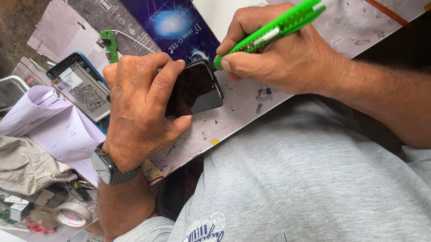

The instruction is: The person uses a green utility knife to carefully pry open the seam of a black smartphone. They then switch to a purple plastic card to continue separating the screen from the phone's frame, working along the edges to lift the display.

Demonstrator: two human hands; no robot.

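Counter (pixel 273 90): crowded to my left, barer mat beyond the phone's top edge.
Phone (pixel 194 90): dark screen up, on the counter's near edge.
Left hand (pixel 137 103): my grip clamped over its left side.
Right hand (pixel 276 57): fingers closed on a green utility knife (pixel 279 22), tip at the phone's upper right corner.

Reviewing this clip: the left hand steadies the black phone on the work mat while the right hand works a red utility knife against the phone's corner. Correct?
Not quite: the utility knife is green with a white end, not red. The head view shows it in the right hand, its tip at the corner of the black phone, which the left hand steadies on the work mat.
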